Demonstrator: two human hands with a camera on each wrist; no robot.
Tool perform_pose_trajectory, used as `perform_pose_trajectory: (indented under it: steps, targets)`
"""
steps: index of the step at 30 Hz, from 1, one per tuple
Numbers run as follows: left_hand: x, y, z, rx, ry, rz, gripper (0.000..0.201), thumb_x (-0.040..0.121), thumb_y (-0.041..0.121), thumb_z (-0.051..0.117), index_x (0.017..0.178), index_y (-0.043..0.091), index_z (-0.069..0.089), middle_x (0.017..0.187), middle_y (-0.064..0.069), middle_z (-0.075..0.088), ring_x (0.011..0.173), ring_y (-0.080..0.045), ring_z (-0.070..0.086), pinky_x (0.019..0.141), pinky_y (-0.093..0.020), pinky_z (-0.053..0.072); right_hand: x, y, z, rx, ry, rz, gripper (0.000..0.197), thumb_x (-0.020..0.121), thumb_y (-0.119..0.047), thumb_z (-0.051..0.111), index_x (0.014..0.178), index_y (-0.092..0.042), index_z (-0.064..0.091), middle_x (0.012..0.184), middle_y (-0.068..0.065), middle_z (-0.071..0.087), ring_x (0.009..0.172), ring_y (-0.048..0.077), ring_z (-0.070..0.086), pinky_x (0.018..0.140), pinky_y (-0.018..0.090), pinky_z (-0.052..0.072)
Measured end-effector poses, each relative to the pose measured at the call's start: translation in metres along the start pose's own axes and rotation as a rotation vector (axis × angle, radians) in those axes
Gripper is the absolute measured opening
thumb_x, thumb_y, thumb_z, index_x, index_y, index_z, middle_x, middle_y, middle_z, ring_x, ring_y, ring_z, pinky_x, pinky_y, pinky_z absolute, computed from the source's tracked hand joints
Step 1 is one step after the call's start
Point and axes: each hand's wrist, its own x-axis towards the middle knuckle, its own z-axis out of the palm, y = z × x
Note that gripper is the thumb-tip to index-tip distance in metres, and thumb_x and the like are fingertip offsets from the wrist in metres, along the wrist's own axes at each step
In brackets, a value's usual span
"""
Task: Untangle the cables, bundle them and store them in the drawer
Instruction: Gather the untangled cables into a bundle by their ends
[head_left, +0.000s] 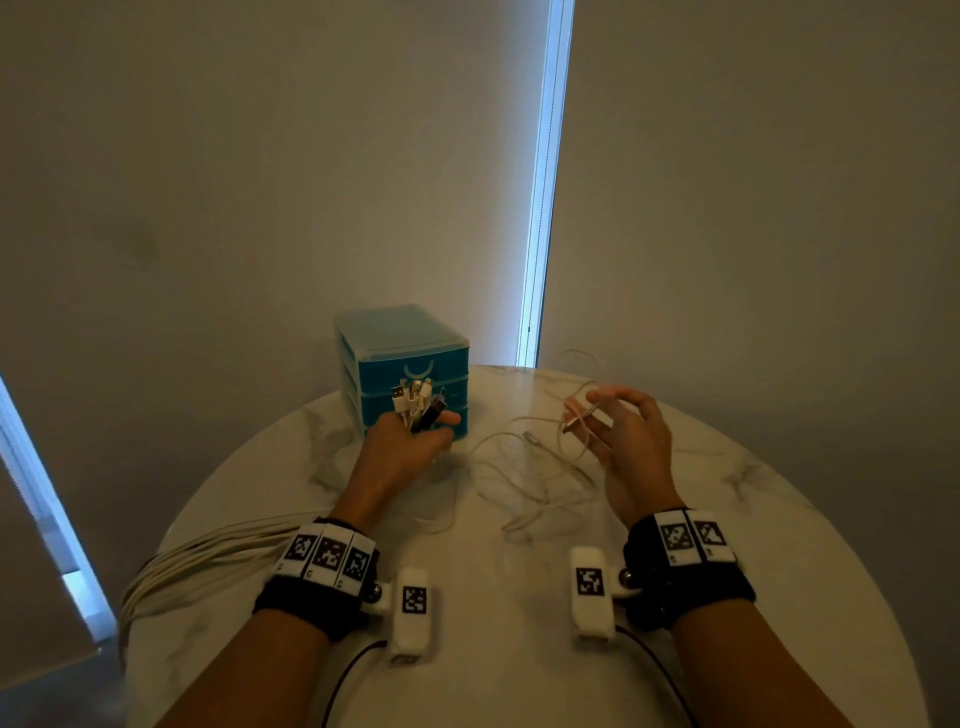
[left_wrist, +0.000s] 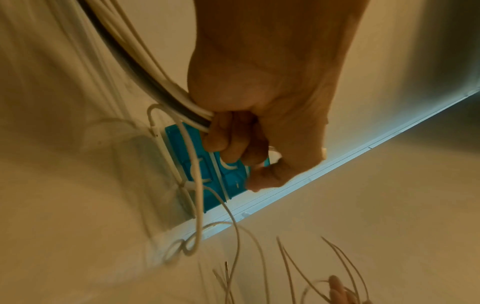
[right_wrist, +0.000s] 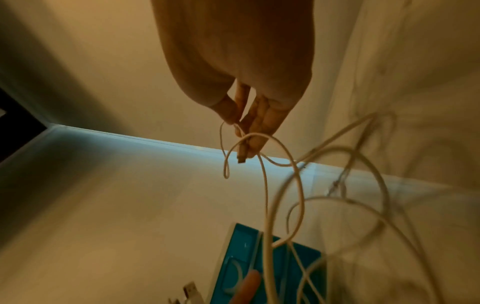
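Note:
My left hand (head_left: 410, 439) grips a bunch of cables (head_left: 420, 402) near their plug ends, which stick up in front of the blue drawer unit (head_left: 402, 353). The wrist view shows those fingers (left_wrist: 228, 142) curled round white and black cords (left_wrist: 145, 86). The cords trail left over the table's edge (head_left: 208, 558). My right hand (head_left: 621, 434) is raised over the table and pinches the plug end of a thin white cable (head_left: 576, 415); thumb and fingers (right_wrist: 249, 123) hold the plug (right_wrist: 242, 156). Its loose loops (head_left: 524, 483) lie tangled on the tabletop between my hands.
A round white marble table (head_left: 727, 545) carries everything. The blue drawer unit stands at its far edge with all drawers closed. Walls lie behind, with a bright vertical strip (head_left: 543, 208) between blinds. Black wires (head_left: 348, 675) run from the wrist cameras.

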Motion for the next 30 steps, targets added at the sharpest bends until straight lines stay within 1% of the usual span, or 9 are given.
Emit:
perform_pose_trajectory:
  steps: [3, 8, 11, 14, 18, 20, 23, 27, 30]
  targets:
    - [-0.007, 0.013, 0.003, -0.068, -0.020, 0.047, 0.013, 0.090, 0.042, 0.083, 0.101, 0.041, 0.075, 0.109, 0.017, 0.076, 0.108, -0.007, 0.069, 0.094, -0.030, 0.052, -0.006, 0.011, 0.004, 0.001, -0.123, 0.053, 0.014, 0.104, 0.000, 0.061, 0.109, -0.013, 0.059, 0.110, 0.012, 0.071, 0.105, 0.033, 0.080, 0.096, 0.050, 0.062]
    - [-0.018, 0.021, 0.011, 0.058, -0.076, 0.132, 0.043, 0.087, 0.065, 0.076, 0.109, 0.029, 0.078, 0.107, 0.013, 0.079, 0.098, 0.001, 0.071, 0.085, -0.019, 0.051, -0.021, 0.024, 0.015, -0.014, -0.260, 0.103, 0.014, 0.106, -0.002, 0.059, 0.118, -0.007, 0.062, 0.113, 0.017, 0.076, 0.110, 0.030, 0.078, 0.095, 0.049, 0.063]
    - [-0.021, 0.024, 0.016, 0.023, -0.065, 0.147, 0.042, 0.086, 0.062, 0.079, 0.105, 0.025, 0.080, 0.100, 0.010, 0.081, 0.094, -0.001, 0.073, 0.086, -0.022, 0.053, -0.030, 0.030, 0.019, -0.108, -0.328, 0.108, 0.014, 0.103, 0.002, 0.060, 0.113, -0.005, 0.067, 0.099, 0.009, 0.080, 0.101, 0.024, 0.078, 0.094, 0.046, 0.065]
    - [-0.018, 0.021, 0.012, -0.049, -0.019, 0.103, 0.025, 0.086, 0.046, 0.087, 0.098, 0.024, 0.083, 0.098, 0.011, 0.081, 0.095, -0.001, 0.074, 0.094, -0.031, 0.058, -0.033, 0.031, 0.021, -0.152, -0.346, 0.108, 0.016, 0.103, 0.005, 0.060, 0.116, -0.002, 0.066, 0.110, 0.015, 0.078, 0.108, 0.025, 0.079, 0.093, 0.047, 0.065]
    - [-0.015, 0.022, 0.004, -0.183, 0.060, 0.085, 0.014, 0.088, 0.031, 0.086, 0.098, 0.020, 0.084, 0.100, 0.011, 0.082, 0.098, -0.001, 0.074, 0.105, -0.042, 0.058, -0.025, 0.028, 0.011, -0.192, -0.213, 0.054, 0.017, 0.103, -0.002, 0.064, 0.119, -0.007, 0.066, 0.117, 0.019, 0.075, 0.104, 0.026, 0.080, 0.087, 0.047, 0.067]
    - [-0.014, 0.022, 0.002, -0.203, 0.092, 0.090, 0.016, 0.090, 0.034, 0.084, 0.099, 0.021, 0.083, 0.102, 0.012, 0.081, 0.098, -0.001, 0.074, 0.104, -0.043, 0.058, -0.021, 0.026, 0.003, -0.238, -0.132, -0.004, 0.012, 0.103, -0.011, 0.070, 0.115, -0.011, 0.069, 0.113, 0.018, 0.075, 0.098, 0.026, 0.081, 0.077, 0.042, 0.068]
    - [-0.014, 0.022, 0.002, -0.191, 0.100, 0.101, 0.021, 0.091, 0.042, 0.083, 0.103, 0.025, 0.082, 0.106, 0.013, 0.081, 0.100, -0.002, 0.074, 0.102, -0.043, 0.059, -0.013, 0.026, -0.008, -0.413, -0.036, -0.149, 0.003, 0.099, -0.022, 0.077, 0.102, -0.022, 0.076, 0.104, 0.011, 0.077, 0.081, 0.024, 0.079, 0.071, 0.049, 0.068]
    - [-0.017, 0.026, 0.001, -0.214, 0.121, 0.111, 0.022, 0.093, 0.041, 0.082, 0.108, 0.025, 0.082, 0.110, 0.012, 0.080, 0.098, 0.003, 0.073, 0.100, -0.039, 0.060, 0.001, 0.023, -0.020, -0.715, 0.033, -0.340, 0.007, 0.095, -0.044, 0.077, 0.089, -0.040, 0.075, 0.096, -0.002, 0.075, 0.087, 0.021, 0.072, 0.088, 0.047, 0.059]
    - [-0.019, 0.028, -0.001, -0.306, 0.149, 0.131, 0.020, 0.093, 0.039, 0.082, 0.112, 0.030, 0.081, 0.115, 0.012, 0.080, 0.108, -0.005, 0.075, 0.096, -0.045, 0.063, 0.005, 0.022, -0.025, -0.800, -0.001, -0.319, 0.010, 0.094, -0.047, 0.076, 0.091, -0.038, 0.076, 0.071, -0.011, 0.069, 0.085, 0.011, 0.064, 0.099, 0.048, 0.050]
